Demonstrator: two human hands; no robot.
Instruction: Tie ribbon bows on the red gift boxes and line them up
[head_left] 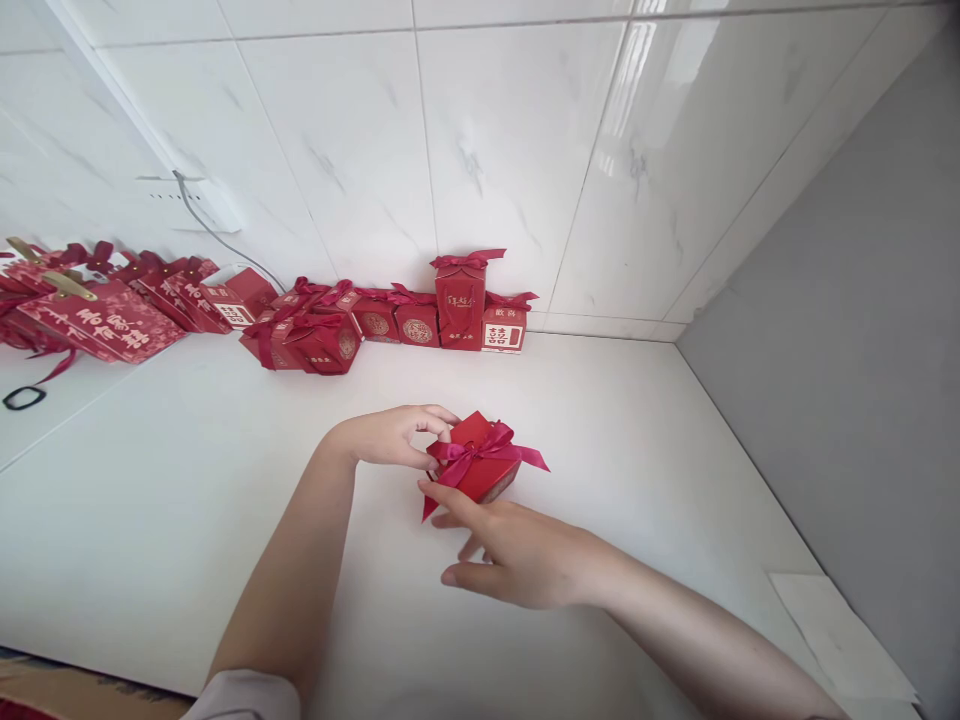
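A red gift box (491, 475), tied on top with a magenta ribbon bow (474, 452), sits on the white tabletop (622, 420). My left hand (397, 436) grips the box at its left corner, thumb in front and fingers curled behind. Just in front of the box, my right hand (517, 550) is open with its fingers apart. Its index fingertip reaches toward the loose ribbon end at the box's left side; whether it touches I cannot tell. Part of the box's front is hidden behind the right hand.
Several red gift boxes (416, 322) with bows line the tiled wall. Patterned red bags (112, 320) crowd the far left, near a black loop (25, 398). A cable (217, 235) hangs from the wall socket. White paper (832, 620) lies at the right edge by a grey panel (847, 300).
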